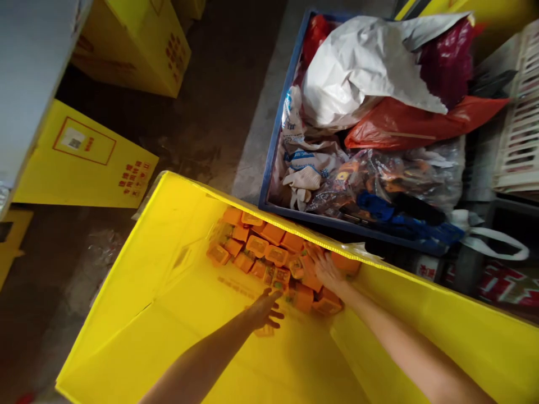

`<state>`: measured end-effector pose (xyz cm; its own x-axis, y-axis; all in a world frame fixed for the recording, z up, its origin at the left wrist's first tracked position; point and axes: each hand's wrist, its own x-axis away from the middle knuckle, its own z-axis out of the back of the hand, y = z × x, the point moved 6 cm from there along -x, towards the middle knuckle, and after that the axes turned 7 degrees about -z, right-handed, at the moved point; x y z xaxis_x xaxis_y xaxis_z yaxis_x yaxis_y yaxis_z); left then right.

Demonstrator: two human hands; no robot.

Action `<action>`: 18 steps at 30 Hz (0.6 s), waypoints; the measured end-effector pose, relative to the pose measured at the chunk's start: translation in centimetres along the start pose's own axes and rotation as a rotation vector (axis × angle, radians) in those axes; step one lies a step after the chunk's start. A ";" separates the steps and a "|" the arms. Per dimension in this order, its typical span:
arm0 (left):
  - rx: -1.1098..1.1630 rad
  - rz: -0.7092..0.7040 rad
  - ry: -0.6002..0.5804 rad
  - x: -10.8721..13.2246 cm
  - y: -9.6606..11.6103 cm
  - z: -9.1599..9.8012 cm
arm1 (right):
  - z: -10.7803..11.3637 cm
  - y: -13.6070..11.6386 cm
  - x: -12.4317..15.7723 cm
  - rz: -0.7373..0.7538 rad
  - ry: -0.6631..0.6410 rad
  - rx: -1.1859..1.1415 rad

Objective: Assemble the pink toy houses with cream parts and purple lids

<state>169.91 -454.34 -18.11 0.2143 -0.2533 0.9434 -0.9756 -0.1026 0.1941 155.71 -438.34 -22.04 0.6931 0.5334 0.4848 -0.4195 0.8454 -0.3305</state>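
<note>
Both arms reach down into a large yellow box. Several orange plastic pieces lie piled against its far inner wall. My left hand hovers at the near edge of the pile, fingers spread, holding nothing. Over the right part of the pile is my right hand, its fingers stretched out and resting on or just above the orange pieces. One more orange piece lies on the box floor, partly hidden behind my left hand.
Beyond the box stands a blue crate filled with a white bag, a red bag and wrapped parts. Other yellow boxes stand at the left. A white slatted basket is at the far right.
</note>
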 end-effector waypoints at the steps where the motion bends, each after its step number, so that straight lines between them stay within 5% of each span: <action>1: 0.104 0.000 -0.006 -0.2 0.4 -0.8 | 0.2 -1.2 0.5 0.023 -0.001 0.016; 8: 0.451 -0.104 -0.035 0.7 3.2 -1.1 | 3.6 -8.7 7.3 0.305 0.362 0.117; 15: 0.402 -0.346 -0.021 2.9 6.2 1.8 | 6.9 -11.4 10.7 0.268 0.514 0.041; 18: 0.319 -0.395 -0.042 3.0 7.1 2.7 | 8.6 -10.7 10.5 0.106 0.574 -0.208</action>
<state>163.71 -458.43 -14.60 0.5723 -0.1737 0.8014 -0.7577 -0.4858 0.4358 162.47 -441.56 -6.43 0.8829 0.4666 -0.0534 -0.4207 0.7351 -0.5317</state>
